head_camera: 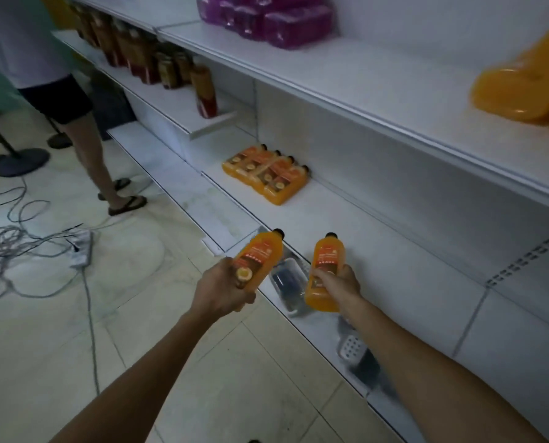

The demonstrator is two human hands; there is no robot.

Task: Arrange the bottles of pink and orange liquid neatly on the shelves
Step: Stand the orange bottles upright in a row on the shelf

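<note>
At frame centre, the left hand (223, 290) grips one orange bottle (257, 262) and the right hand (338, 282) another orange bottle (325, 271) above the bottom shelf (378, 251). A clear object (287, 284), possibly a bottle, lies below; either load could knock it.

Shop aisle: long white metal retail shelving (346, 100), rows of orange juice bottles (268, 174) mid-frame, brown bottles (170, 68) upper left.
</note>
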